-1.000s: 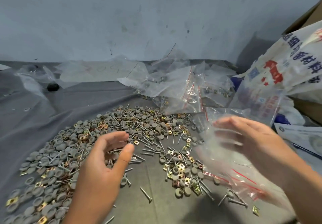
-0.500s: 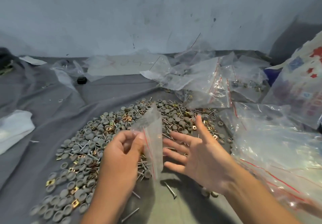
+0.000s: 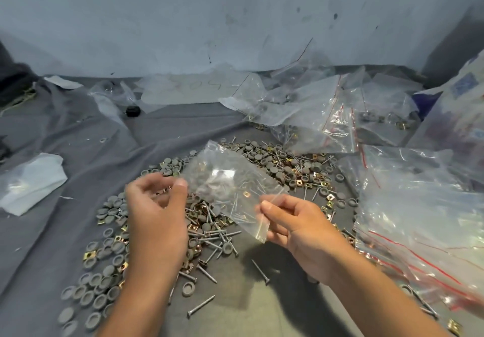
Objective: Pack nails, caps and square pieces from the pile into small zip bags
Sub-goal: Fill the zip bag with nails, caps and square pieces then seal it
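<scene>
Above the spread-out pile of grey round caps, steel nails and brass square pieces (image 3: 209,232) on the grey cloth (image 3: 65,132), a small clear plastic zip bag (image 3: 230,187) is held tilted between both hands. The left hand (image 3: 157,216) pinches its left edge between curled thumb and fingers; the right hand (image 3: 296,224) pinches the lower right corner the same way. A heap of clear red-striped zip bags (image 3: 419,218) lies just beside the pile on the right.
</scene>
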Action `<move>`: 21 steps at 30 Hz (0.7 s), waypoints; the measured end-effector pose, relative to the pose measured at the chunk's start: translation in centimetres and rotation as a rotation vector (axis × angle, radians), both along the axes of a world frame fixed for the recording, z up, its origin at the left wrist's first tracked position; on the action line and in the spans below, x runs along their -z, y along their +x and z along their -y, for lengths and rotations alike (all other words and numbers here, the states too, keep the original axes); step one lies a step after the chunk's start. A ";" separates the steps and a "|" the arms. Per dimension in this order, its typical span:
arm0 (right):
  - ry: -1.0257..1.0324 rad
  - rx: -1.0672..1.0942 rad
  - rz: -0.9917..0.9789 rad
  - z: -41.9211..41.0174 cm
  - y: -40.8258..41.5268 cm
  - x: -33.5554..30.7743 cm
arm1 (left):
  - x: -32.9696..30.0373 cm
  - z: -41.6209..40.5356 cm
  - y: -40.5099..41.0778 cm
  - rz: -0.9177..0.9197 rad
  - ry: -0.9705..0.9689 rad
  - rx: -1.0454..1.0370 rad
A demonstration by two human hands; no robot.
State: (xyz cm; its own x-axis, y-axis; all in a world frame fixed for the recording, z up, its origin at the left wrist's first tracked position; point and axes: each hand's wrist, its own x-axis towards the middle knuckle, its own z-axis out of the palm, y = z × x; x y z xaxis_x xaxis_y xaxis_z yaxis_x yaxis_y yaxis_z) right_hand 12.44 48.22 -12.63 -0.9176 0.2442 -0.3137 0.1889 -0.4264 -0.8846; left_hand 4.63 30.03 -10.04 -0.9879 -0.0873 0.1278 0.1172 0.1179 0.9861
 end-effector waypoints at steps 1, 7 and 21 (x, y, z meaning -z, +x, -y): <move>0.034 0.026 -0.023 0.1 -0.1 0.1 | 0.0 0.1 0.2 -0.093 -0.089 -0.072; 0.272 0.075 -0.114 1.6 -0.8 0.3 | -0.6 -0.6 2.6 -0.556 -0.672 0.352; 0.574 -0.074 -0.145 0.9 0.4 -0.6 | 0.0 -0.1 1.9 -0.376 -0.638 0.280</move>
State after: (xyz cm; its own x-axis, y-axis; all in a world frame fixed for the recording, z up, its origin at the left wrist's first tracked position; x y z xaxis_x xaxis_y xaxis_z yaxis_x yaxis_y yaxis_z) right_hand 12.84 47.28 -12.00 -0.9622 0.2716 -0.0206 0.0600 0.1376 -0.9887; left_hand 6.53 30.12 -10.09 -0.8428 0.3607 0.3994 0.5382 0.5642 0.6261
